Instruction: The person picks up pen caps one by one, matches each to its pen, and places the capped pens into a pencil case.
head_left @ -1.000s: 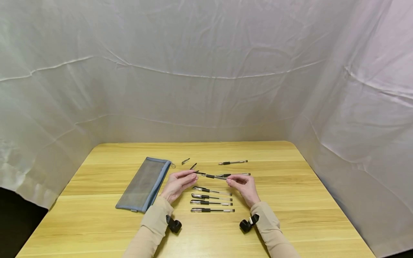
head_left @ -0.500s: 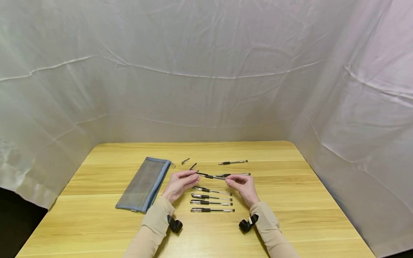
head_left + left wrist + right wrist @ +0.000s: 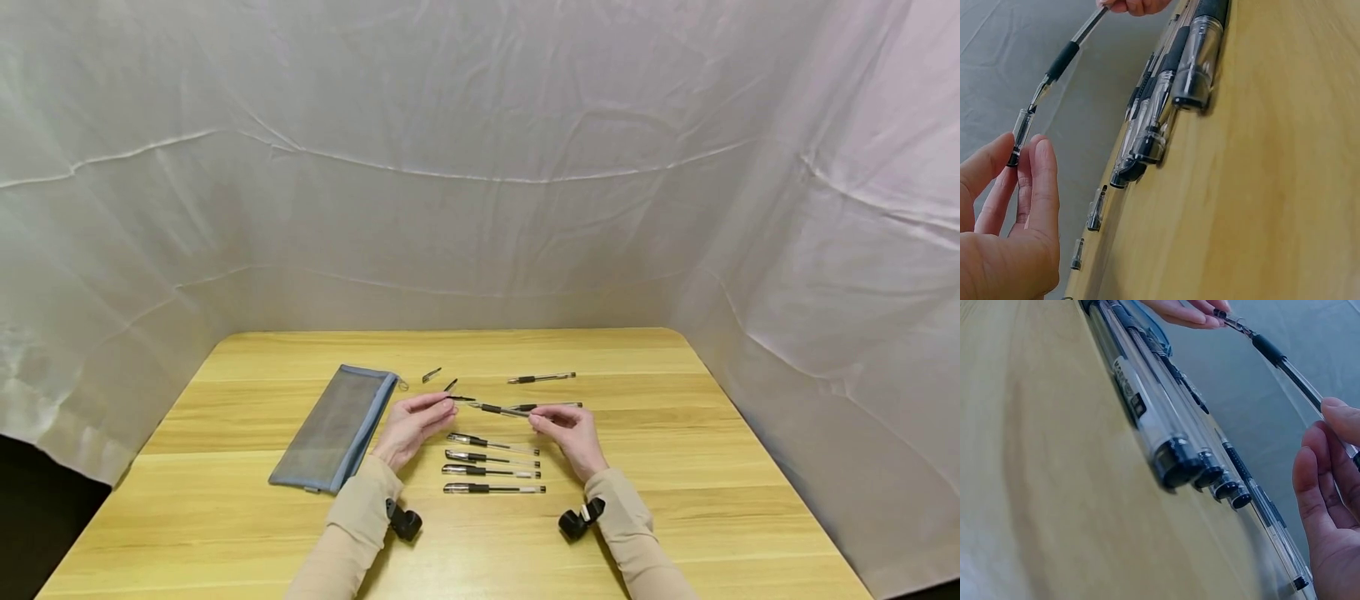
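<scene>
My left hand (image 3: 408, 429) pinches a clear pen cap (image 3: 1020, 132) with a black end between thumb and fingers. Opposite it, my right hand (image 3: 570, 435) holds a gel pen (image 3: 495, 409) by its rear end, raised above the table. The pen has a black rubber grip (image 3: 1062, 60) and a bare tip pointing at the cap's mouth. In the left wrist view the tip overlaps the cap's mouth; whether it is inside, I cannot tell. Below the hands lie several capped pens (image 3: 491, 489) in a stacked row.
A blue-edged mesh pouch (image 3: 330, 433) lies left of my left hand. Two loose caps (image 3: 431, 375) rest toward the back. Two uncapped pens lie behind my right hand, the farther pen (image 3: 542, 378) parallel to the nearer. Grey cloth (image 3: 465, 250) hangs behind the wooden table (image 3: 712, 500).
The gel pen and cap came a little closer half a second ago. Since then my right hand has shifted slightly right with the pen, and my left slightly left with the cap.
</scene>
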{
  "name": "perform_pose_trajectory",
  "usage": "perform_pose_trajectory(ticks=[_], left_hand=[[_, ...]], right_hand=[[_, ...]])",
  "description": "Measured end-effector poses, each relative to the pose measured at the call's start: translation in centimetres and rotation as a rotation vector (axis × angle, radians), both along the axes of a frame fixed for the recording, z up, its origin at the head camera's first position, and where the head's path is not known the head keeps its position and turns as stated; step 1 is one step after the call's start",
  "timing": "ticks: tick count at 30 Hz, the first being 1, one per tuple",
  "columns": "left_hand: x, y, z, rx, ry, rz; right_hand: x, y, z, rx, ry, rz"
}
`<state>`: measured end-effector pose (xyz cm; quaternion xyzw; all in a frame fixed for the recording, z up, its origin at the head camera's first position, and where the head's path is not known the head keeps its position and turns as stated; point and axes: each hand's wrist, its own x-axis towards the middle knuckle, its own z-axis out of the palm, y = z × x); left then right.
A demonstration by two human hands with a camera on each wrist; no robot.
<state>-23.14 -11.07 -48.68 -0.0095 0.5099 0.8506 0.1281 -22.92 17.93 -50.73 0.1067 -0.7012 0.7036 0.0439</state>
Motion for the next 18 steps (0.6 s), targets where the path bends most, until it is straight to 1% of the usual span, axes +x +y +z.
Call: perform_pose_trajectory(ticks=[4, 8, 13, 18], left_hand=[[0.01, 0.19, -0.07, -0.025, 0.034, -0.021], [-0.05, 0.35, -0.27, -0.025, 0.062, -0.038], [-0.11, 0.49, -0.41, -0.012, 0.063, -0.043], [-0.11, 0.49, -0.42, -0.032, 0.066, -0.057]], right_hand=[[0.03, -0.1, 0.12, 0.009, 0.009, 0.013], [-0.02, -0.25, 0.08, 0.014, 0.018, 0.023], [-0.09, -0.45, 0.02, 0.01, 0.019, 0.025], [0.04, -0.6, 0.13, 0.025, 0.02, 0.034]])
